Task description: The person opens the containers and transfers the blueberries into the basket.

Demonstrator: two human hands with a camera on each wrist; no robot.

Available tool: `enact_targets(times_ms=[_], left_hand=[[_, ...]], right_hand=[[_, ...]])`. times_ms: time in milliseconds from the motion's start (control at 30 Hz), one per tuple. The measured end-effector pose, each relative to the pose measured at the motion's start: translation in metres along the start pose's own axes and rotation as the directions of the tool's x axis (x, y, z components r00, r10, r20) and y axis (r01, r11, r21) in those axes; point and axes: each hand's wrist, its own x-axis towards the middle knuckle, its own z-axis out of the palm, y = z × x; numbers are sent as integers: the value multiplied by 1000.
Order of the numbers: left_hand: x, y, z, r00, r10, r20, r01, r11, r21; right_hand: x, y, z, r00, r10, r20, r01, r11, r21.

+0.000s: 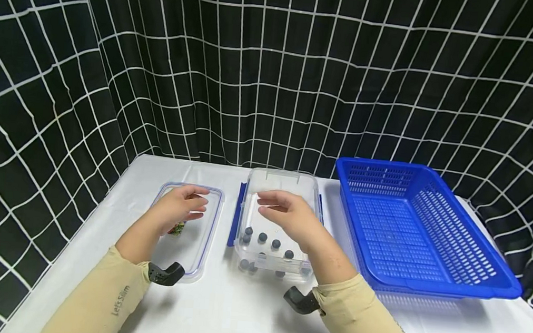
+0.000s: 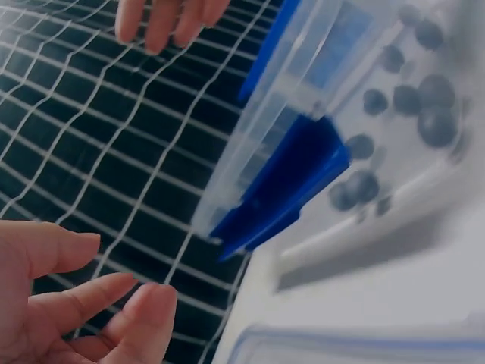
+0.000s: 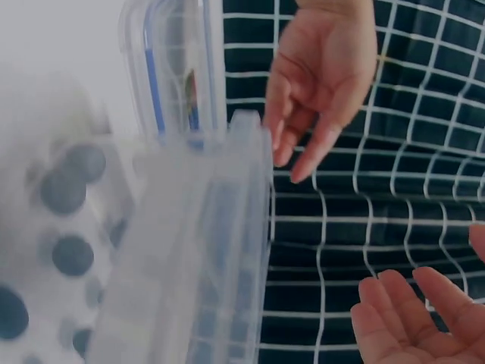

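A clear plastic box (image 1: 280, 183) with blue side latches (image 1: 237, 214) stands in the middle of the white table. Several small dark round balls (image 1: 276, 244) show through its walls, mostly at the near end. My right hand (image 1: 291, 215) hovers above the box, fingers loosely bent and holding nothing. To the left lies a clear lid (image 1: 195, 245) with a blue seal line and a colourful label (image 1: 177, 228). Over it hangs my left hand (image 1: 179, 207), also without anything in its grasp. Both hands (image 2: 91, 311) (image 3: 417, 322) appear relaxed in their own wrist views.
A large blue perforated basket (image 1: 385, 219) stands at the right of the table, close to the box. Behind the table hangs a black curtain (image 1: 293, 73) with a white grid. Bare white tabletop (image 1: 230, 311) shows at the front.
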Motion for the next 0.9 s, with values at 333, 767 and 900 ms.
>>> enact_targets(times_ms=[333,767,900], left_hand=[[18,-5,37,998,-43,46,47,996,-77],[25,-9,63,990,-110,87,119,987,-111],[27,-11,66,989,-130,70,139,981,-135]], right_hand=[[-8,6,-24,999,21,-46,-20,1000,4],[-19,13,-40,998,-19,-55,21,999,27],[-20,16,-44,998,-8,-67,10,999,40]])
